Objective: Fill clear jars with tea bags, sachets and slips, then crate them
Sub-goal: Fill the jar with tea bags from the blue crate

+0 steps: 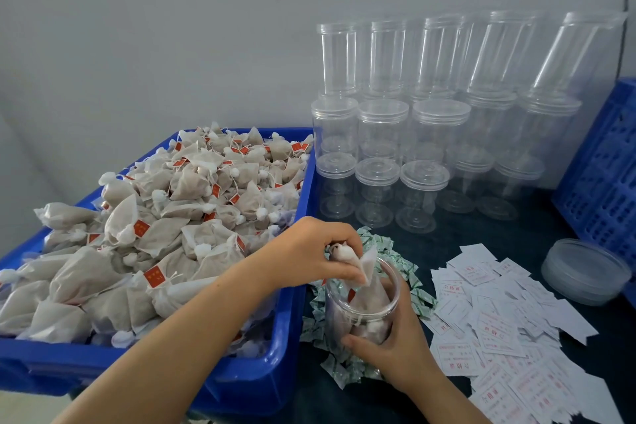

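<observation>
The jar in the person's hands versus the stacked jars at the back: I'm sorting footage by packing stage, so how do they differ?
The held jar has no lid; the stacked jars are capped.
The held jar contains tea bags, with the left hand lowering another tea bag in; the stacked jars look empty.
The right hand grips the held jar; the stacked jars stand untouched against the wall.
Both are clear cylinders.

Blue crate cut off at right edge. Red print on slips too small to read. Sachets partly hidden behind open jar and right hand. Tea-bag bin left corner clipped.
</observation>
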